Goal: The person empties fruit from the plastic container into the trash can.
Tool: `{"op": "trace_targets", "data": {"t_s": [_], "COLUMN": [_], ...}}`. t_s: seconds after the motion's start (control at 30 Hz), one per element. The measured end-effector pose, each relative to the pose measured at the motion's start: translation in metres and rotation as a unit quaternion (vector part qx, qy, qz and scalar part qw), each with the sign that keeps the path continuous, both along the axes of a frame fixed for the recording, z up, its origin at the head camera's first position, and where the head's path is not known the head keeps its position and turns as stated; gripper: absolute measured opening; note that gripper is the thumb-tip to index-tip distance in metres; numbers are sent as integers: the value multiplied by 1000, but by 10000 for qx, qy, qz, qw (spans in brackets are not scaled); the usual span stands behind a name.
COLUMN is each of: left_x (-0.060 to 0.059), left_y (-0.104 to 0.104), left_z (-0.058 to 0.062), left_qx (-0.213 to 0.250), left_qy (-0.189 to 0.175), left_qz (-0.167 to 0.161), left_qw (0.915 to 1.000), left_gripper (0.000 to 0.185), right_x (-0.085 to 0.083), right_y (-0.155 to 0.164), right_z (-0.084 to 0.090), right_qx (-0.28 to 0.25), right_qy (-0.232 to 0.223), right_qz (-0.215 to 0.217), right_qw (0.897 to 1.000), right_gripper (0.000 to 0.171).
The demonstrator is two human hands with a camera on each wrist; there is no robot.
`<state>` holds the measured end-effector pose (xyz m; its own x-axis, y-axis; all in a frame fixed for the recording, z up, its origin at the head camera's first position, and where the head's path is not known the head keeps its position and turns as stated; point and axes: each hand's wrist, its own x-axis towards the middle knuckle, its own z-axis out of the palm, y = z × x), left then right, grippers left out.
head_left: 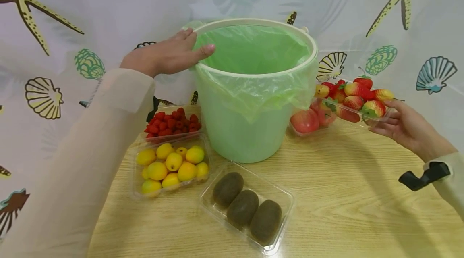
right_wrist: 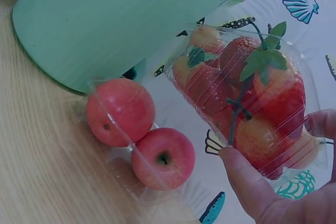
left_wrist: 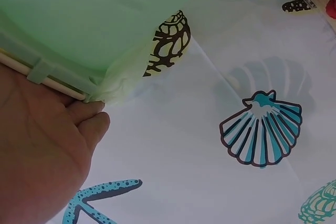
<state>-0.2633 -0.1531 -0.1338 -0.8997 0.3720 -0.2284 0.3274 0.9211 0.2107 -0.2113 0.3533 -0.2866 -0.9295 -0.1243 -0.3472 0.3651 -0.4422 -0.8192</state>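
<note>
A pale green bin (head_left: 243, 125), lined with a thin green plastic bag (head_left: 253, 92), stands upright on the table. My left hand (head_left: 170, 54) rests on the left side of its rim, the thumb reaching over the edge. In the left wrist view the palm touches the rim from outside. On the right, my right hand (head_left: 409, 129) grips a clear plastic box of strawberries (head_left: 359, 96) by its near end, raised off the table and tilted. Below it, beside the bin, sits a clear box holding red apples (right_wrist: 163, 158).
Left of the bin are boxes of raspberries (head_left: 172, 124) and small yellow fruits (head_left: 174, 169). A box of three kiwis (head_left: 246, 209) lies in front on the wooden table (head_left: 344, 209). Behind hangs a white curtain (head_left: 108, 0) with shell and starfish prints.
</note>
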Motion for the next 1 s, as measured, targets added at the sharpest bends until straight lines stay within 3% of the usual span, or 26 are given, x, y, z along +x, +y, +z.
{"op": "trace_targets", "data": {"t_s": [0.23,1.0], "left_x": [-1,-3], "left_y": [1,2], "left_z": [0,0], "left_qx": [-163,-103], "left_qy": [38,30], "left_qz": [-136,-158], "left_qw": [9998,9998], "left_gripper": [86,77], "right_x": [-10,-21], "right_y": [3,8], "right_z": [16,69], "right_qx": [71,1], "right_qy": [-181,319], "right_qz": [-236,-448], "right_qw": [9995,9985], "right_gripper": [45,36]}}
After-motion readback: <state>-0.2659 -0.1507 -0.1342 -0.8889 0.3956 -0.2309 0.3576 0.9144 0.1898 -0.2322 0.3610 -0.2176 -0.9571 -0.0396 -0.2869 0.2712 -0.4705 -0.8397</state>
